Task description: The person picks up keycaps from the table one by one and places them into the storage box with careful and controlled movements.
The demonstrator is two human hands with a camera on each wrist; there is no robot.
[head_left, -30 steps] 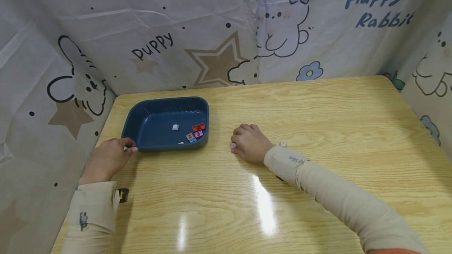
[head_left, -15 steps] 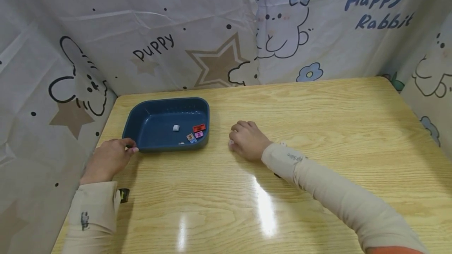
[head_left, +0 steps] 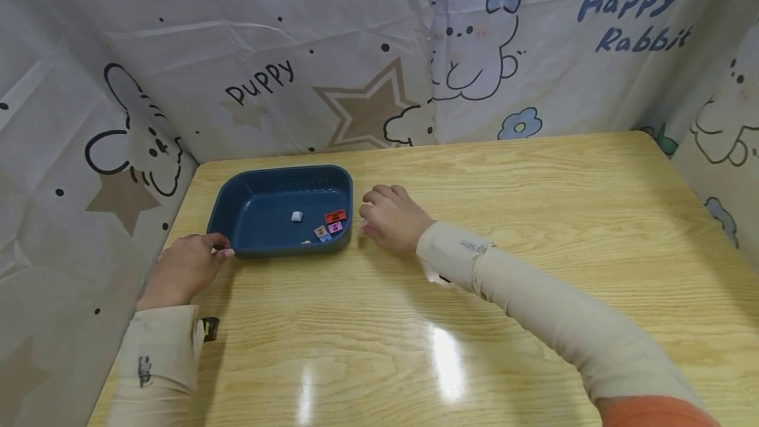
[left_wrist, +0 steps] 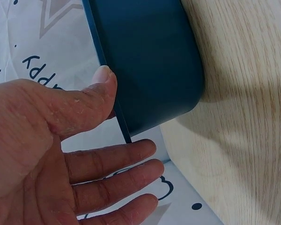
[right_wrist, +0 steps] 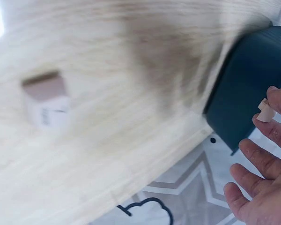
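Observation:
My left hand (head_left: 182,267) pinches the near left corner of a dark blue plastic bin (head_left: 267,219). In the left wrist view the thumb (left_wrist: 103,75) lies on the outside of the rim, the other fingers extended. My right hand (head_left: 396,219) is just beyond the bin's right wall. Between its thumb and index finger it pinches a small pale block (right_wrist: 266,112), mostly hidden in the head view. Inside the bin lie a white piece (head_left: 296,216), a red block (head_left: 335,216), a pink block (head_left: 335,227) and other small pieces.
A small whitish block (right_wrist: 48,105) with dark print, blurred, rests on the wooden table (head_left: 534,203); the right forearm hides it in the head view. Printed cloth walls (head_left: 356,31) stand behind the table and at both sides.
My right hand has moved left and away from me with the pale block, from the open tabletop to beside the bin. The left hand keeps its hold on the corner.

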